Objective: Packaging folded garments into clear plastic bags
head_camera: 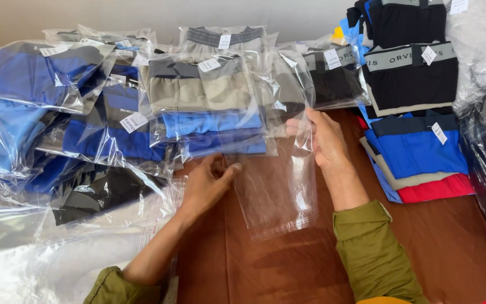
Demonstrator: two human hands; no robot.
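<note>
Bag [277, 194], mid-frame, was pinched by both the left hand [206, 186] and right hand [322, 141]; slick film might slip or crease.

Both arms wear sleeves of an olive-green woven cloth, pushed up so that the forearms, wrists and hands are bare. The right sleeve [373, 253] ends in a folded cuff with a stitched hem, bunched into soft creases just above the mid-forearm, and a small patch of orange-yellow cloth shows beneath it at the bottom edge of the view. The left sleeve [120, 288] is of the same green, rumpled and gathered near the elbow, and neither the left hand [206, 188] nor the right hand [323, 141] shows any ring, watch or glove.
</note>
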